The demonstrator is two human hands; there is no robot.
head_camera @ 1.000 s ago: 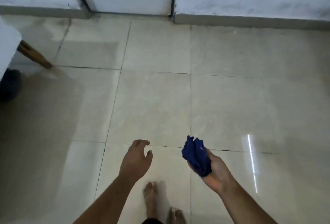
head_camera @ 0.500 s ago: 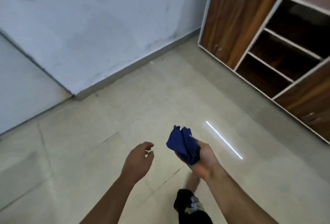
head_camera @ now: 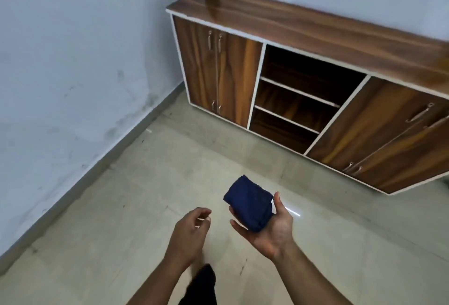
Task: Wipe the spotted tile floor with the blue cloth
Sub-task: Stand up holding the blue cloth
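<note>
One blue cloth (head_camera: 247,204), bunched into a soft rounded wad, lies in the upturned right hand (head_camera: 269,229), whose fingers and thumb cup it. Just beside it the left hand (head_camera: 188,234) hangs empty, fingers loosely curled. Below both spreads the floor (head_camera: 121,219), glossy pale tile with dark specks and thin joints, bare out to the grey skirting and scuffed wall (head_camera: 73,74). Beyond stands a wood-grain cabinet (head_camera: 303,74) with open middle shelves.
</note>
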